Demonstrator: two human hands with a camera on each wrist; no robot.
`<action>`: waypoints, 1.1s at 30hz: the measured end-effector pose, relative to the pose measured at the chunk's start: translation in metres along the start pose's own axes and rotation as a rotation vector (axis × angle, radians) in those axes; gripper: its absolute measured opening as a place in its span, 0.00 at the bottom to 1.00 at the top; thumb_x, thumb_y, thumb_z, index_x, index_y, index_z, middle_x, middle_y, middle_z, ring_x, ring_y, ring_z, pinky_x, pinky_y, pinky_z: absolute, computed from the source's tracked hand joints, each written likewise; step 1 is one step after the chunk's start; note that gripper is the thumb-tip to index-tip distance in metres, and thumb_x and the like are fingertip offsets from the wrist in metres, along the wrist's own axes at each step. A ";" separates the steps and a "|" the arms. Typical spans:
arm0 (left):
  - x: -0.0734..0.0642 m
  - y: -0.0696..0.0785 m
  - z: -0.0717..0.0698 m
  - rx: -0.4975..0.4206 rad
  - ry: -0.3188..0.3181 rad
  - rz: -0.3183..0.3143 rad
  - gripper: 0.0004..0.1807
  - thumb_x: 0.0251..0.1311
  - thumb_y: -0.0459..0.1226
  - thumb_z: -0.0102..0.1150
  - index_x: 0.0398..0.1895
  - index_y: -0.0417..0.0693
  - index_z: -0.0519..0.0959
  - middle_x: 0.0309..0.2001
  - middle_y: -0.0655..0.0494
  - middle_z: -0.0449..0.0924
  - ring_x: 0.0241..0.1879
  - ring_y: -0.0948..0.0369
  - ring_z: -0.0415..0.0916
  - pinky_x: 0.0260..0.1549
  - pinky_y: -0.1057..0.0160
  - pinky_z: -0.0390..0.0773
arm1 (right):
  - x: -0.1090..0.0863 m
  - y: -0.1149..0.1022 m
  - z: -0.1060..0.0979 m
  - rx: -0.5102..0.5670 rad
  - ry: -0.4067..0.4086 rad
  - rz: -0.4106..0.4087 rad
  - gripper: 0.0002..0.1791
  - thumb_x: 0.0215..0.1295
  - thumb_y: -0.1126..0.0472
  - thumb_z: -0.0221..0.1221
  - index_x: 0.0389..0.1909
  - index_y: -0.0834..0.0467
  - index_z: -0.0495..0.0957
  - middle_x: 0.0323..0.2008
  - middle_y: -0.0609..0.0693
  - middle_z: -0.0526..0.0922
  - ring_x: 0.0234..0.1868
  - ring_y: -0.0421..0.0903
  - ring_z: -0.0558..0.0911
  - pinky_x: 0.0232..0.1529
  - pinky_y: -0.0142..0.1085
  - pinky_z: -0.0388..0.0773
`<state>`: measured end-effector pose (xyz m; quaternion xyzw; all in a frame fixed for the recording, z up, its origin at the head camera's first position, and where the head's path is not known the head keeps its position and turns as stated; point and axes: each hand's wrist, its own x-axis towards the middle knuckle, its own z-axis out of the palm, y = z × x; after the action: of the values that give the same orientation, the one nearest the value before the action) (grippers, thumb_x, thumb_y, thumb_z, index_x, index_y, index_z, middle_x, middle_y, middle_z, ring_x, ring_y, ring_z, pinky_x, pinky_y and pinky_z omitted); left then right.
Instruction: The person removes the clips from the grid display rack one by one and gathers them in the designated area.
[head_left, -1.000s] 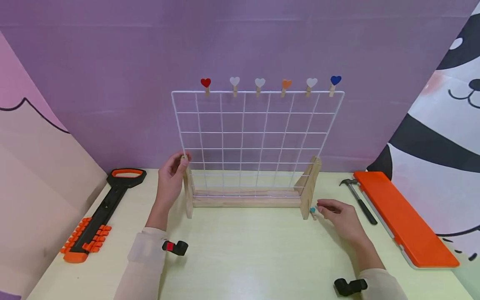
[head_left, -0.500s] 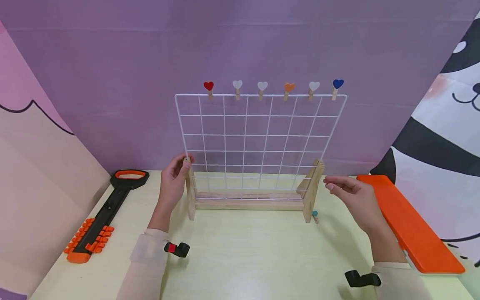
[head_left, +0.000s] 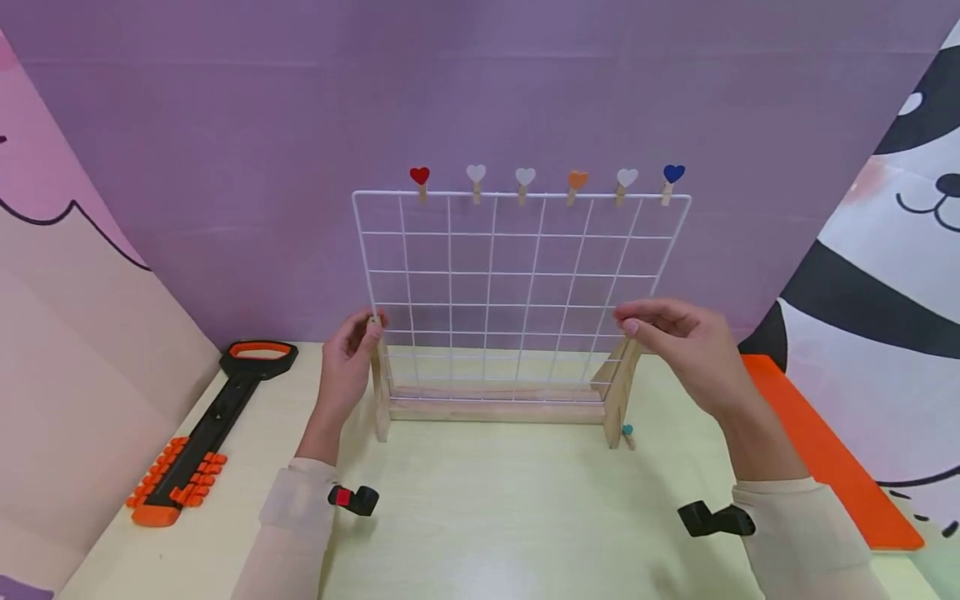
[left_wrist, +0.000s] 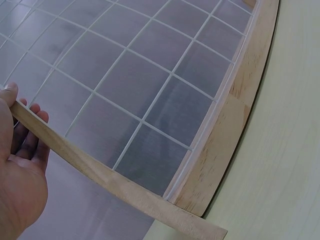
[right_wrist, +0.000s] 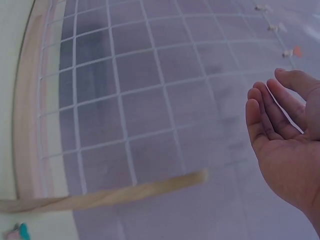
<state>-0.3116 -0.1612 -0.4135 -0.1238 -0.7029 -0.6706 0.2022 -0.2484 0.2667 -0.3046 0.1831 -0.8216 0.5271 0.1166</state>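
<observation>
A white wire grid (head_left: 491, 235) stands upright in a wooden stand, whose front bar (head_left: 495, 412) lies along the table. My left hand (head_left: 347, 358) pinches the top of the left wooden upright (head_left: 381, 400), thumb on one side and fingers on the other, as the left wrist view confirms. Beside the top of the right wooden upright (head_left: 619, 396) is my right hand (head_left: 686, 350), its fingers loosely bent; in the right wrist view a gap shows between them and the wood. Small heart-topped clothespins line the grid's top wire, among them a red one (head_left: 420, 177) and a blue one (head_left: 673, 174).
On the table by the right upright's foot lies a teal-topped clothespin (head_left: 627, 432). A long black tool with orange prongs (head_left: 217, 408) lies at the left. Along the right edge is a flat orange case (head_left: 832, 467), partly behind the right arm. A purple backdrop (head_left: 480, 100) hangs behind.
My right hand has left the teal clothespin on the table and risen, then moved left to the right upright's top. The left hand keeps its place. The hammer is now hidden behind my right arm.
</observation>
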 end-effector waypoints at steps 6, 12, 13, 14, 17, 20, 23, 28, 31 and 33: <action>0.000 0.000 0.000 -0.006 0.001 0.010 0.21 0.76 0.39 0.56 0.64 0.36 0.76 0.59 0.34 0.79 0.56 0.66 0.78 0.59 0.77 0.75 | 0.016 -0.034 0.012 0.022 -0.017 -0.039 0.16 0.74 0.57 0.62 0.56 0.60 0.83 0.50 0.44 0.89 0.53 0.39 0.86 0.56 0.24 0.80; 0.000 0.000 0.001 -0.014 -0.004 0.017 0.20 0.77 0.40 0.55 0.64 0.37 0.76 0.57 0.41 0.81 0.56 0.66 0.78 0.59 0.76 0.75 | 0.032 -0.063 0.025 0.070 -0.015 -0.083 0.16 0.73 0.57 0.64 0.56 0.59 0.84 0.49 0.47 0.89 0.52 0.42 0.87 0.58 0.25 0.80; 0.000 0.000 0.001 -0.017 -0.003 0.019 0.20 0.76 0.39 0.55 0.64 0.36 0.76 0.55 0.45 0.82 0.56 0.66 0.78 0.59 0.76 0.75 | 0.035 -0.067 0.028 0.076 -0.016 -0.084 0.16 0.72 0.56 0.64 0.55 0.59 0.85 0.49 0.46 0.89 0.52 0.42 0.87 0.58 0.25 0.80; 0.000 0.000 0.001 -0.018 -0.002 0.020 0.20 0.76 0.39 0.55 0.64 0.36 0.76 0.54 0.49 0.82 0.56 0.66 0.78 0.59 0.76 0.75 | 0.038 -0.072 0.030 0.082 -0.017 -0.086 0.16 0.72 0.56 0.65 0.55 0.58 0.85 0.49 0.46 0.90 0.52 0.42 0.87 0.58 0.25 0.80; 0.000 -0.001 0.001 -0.020 0.002 0.021 0.20 0.76 0.39 0.56 0.64 0.35 0.76 0.51 0.59 0.83 0.56 0.66 0.78 0.60 0.76 0.75 | 0.048 -0.084 0.036 0.127 -0.031 -0.082 0.15 0.71 0.56 0.66 0.54 0.58 0.85 0.50 0.48 0.90 0.53 0.43 0.87 0.59 0.26 0.80; 0.000 -0.001 0.001 -0.024 -0.002 0.024 0.21 0.76 0.38 0.56 0.64 0.35 0.75 0.52 0.56 0.83 0.56 0.66 0.78 0.60 0.76 0.75 | 0.058 -0.096 0.041 0.174 -0.051 -0.094 0.15 0.70 0.58 0.66 0.53 0.59 0.85 0.50 0.49 0.89 0.52 0.43 0.87 0.58 0.26 0.80; 0.000 -0.001 0.000 -0.012 -0.007 0.016 0.21 0.76 0.39 0.55 0.65 0.36 0.75 0.56 0.46 0.82 0.57 0.66 0.78 0.60 0.76 0.75 | 0.068 -0.107 0.043 0.222 -0.066 -0.130 0.13 0.69 0.61 0.67 0.52 0.60 0.86 0.48 0.49 0.90 0.50 0.42 0.88 0.57 0.27 0.81; 0.000 0.000 0.000 -0.012 -0.002 0.011 0.21 0.77 0.40 0.55 0.65 0.37 0.75 0.59 0.35 0.79 0.57 0.66 0.78 0.60 0.76 0.74 | 0.084 -0.128 0.044 0.297 -0.078 -0.201 0.11 0.67 0.66 0.68 0.48 0.63 0.87 0.45 0.50 0.91 0.48 0.44 0.89 0.56 0.29 0.82; 0.000 0.001 0.000 -0.017 0.000 0.011 0.21 0.77 0.40 0.55 0.65 0.37 0.76 0.59 0.33 0.78 0.56 0.66 0.78 0.60 0.76 0.74 | 0.093 -0.142 0.044 0.270 -0.078 -0.213 0.10 0.67 0.65 0.68 0.47 0.63 0.87 0.44 0.51 0.90 0.48 0.46 0.88 0.56 0.29 0.82; -0.001 0.001 0.000 -0.017 0.002 0.010 0.20 0.76 0.40 0.55 0.64 0.38 0.76 0.59 0.33 0.78 0.56 0.66 0.78 0.61 0.76 0.74 | 0.099 -0.151 0.042 0.251 -0.076 -0.208 0.11 0.67 0.64 0.68 0.47 0.63 0.87 0.44 0.51 0.90 0.48 0.48 0.88 0.57 0.28 0.82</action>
<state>-0.3102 -0.1607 -0.4130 -0.1284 -0.6964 -0.6755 0.2055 -0.2737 0.1538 -0.1598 0.3001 -0.7296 0.6036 0.1155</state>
